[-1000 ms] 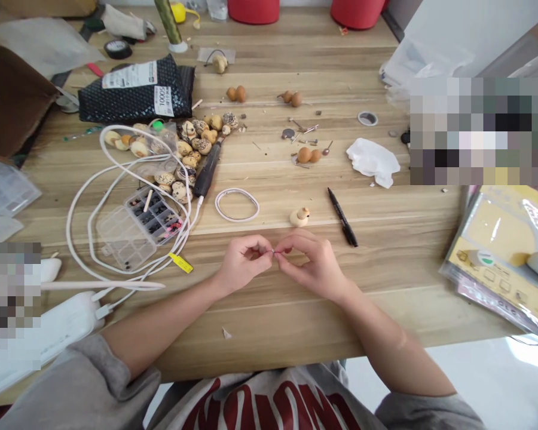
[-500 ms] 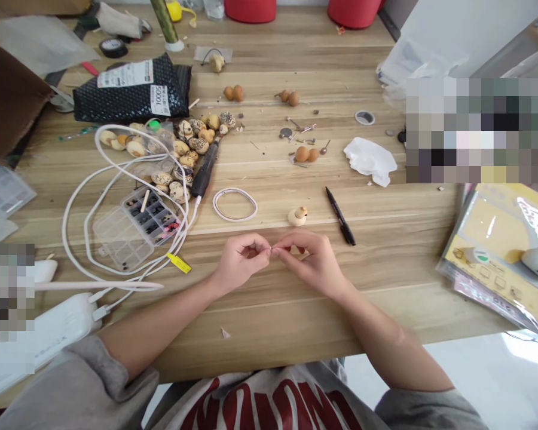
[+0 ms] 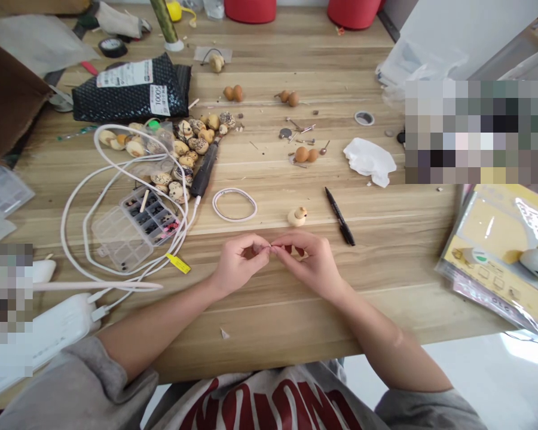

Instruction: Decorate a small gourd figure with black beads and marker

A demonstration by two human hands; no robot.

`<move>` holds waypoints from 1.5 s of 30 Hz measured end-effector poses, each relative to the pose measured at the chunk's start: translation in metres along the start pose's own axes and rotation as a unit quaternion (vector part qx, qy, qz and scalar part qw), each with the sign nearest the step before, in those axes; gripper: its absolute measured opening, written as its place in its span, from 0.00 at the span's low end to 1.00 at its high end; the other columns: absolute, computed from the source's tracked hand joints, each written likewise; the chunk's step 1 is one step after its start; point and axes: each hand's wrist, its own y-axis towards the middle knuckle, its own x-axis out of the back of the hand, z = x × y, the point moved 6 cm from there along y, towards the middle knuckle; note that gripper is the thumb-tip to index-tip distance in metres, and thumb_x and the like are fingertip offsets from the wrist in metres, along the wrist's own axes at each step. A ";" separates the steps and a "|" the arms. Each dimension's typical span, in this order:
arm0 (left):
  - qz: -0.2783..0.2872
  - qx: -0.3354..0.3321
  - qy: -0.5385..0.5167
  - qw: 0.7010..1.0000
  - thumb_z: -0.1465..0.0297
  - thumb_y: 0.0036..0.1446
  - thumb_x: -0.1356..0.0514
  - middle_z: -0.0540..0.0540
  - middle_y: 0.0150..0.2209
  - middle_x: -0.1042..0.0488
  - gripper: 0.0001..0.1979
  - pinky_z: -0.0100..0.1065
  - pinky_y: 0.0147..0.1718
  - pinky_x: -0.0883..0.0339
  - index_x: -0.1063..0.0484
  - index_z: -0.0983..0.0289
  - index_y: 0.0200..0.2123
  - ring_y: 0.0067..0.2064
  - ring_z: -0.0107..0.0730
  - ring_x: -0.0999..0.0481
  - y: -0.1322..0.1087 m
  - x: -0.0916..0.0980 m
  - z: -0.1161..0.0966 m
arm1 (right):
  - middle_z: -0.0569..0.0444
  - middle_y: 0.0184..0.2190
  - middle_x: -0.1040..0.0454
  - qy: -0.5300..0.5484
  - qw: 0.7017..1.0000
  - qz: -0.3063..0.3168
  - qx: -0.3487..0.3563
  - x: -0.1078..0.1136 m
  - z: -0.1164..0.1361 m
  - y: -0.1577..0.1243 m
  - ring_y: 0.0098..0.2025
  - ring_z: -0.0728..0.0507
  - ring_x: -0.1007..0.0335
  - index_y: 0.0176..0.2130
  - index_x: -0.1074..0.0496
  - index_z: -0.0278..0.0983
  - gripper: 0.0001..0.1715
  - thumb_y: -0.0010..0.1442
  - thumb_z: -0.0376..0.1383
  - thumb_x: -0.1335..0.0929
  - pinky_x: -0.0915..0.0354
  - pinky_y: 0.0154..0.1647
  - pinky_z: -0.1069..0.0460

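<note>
My left hand (image 3: 244,260) and my right hand (image 3: 311,260) meet at the fingertips above the wooden table, both closed in a pinch. Whatever lies between the fingertips is tiny and too hidden to name. Just beyond the right hand stands a small pale gourd (image 3: 297,217) with a dark spot on its smaller top part. A black marker pen (image 3: 339,216) lies to the right of it. Left of the gourd is a pinkish-white ring (image 3: 234,205). An open compartment box (image 3: 150,216) with small dark and pink parts sits farther left.
A black rotary tool (image 3: 206,169) with a white cable lies beside several patterned gourds (image 3: 199,145). Brown gourds (image 3: 305,154) and small metal bits are farther back. Crumpled white tissue (image 3: 370,160) and packaged sheets (image 3: 497,257) are on the right, a white power strip (image 3: 63,328) on the left.
Both hands stay pinched together at nearly the same spot, with only slight fingertip movement. Nothing else on the table has visibly moved.
</note>
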 end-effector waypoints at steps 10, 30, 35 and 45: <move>-0.003 -0.004 0.030 1.000 0.72 0.49 0.40 0.50 0.19 0.31 0.07 0.24 0.20 0.41 0.31 0.67 0.21 0.21 0.21 0.36 -0.002 0.000 0.000 | 0.52 0.27 0.25 -0.072 0.996 0.004 0.060 -0.003 0.006 -0.002 0.27 0.49 0.32 0.31 0.28 0.35 0.07 0.58 0.29 0.36 0.34 0.29 0.55; -0.015 0.021 0.006 1.000 0.72 0.47 0.40 0.48 0.18 0.34 0.07 0.23 0.20 0.43 0.33 0.66 0.20 0.21 0.20 0.39 -0.002 0.002 0.002 | 0.53 0.29 0.22 0.014 0.999 0.031 -0.022 -0.005 -0.003 0.000 0.26 0.51 0.34 0.31 0.25 0.36 0.07 0.57 0.35 0.33 0.41 0.25 0.55; -0.007 0.000 0.025 1.000 0.72 0.49 0.41 0.49 0.19 0.33 0.06 0.23 0.20 0.43 0.32 0.67 0.22 0.21 0.20 0.38 -0.001 0.001 0.000 | 0.54 0.26 0.23 0.029 0.998 0.028 -0.039 -0.003 -0.007 0.001 0.25 0.51 0.35 0.31 0.24 0.35 0.07 0.57 0.34 0.32 0.42 0.24 0.55; 0.007 -0.003 0.022 1.000 0.73 0.48 0.41 0.48 0.19 0.34 0.07 0.24 0.21 0.44 0.33 0.66 0.20 0.22 0.21 0.39 -0.002 -0.001 -0.001 | 0.56 0.24 0.26 0.001 0.999 0.033 -0.024 -0.006 -0.004 0.001 0.24 0.52 0.37 0.29 0.27 0.35 0.07 0.56 0.31 0.35 0.42 0.24 0.56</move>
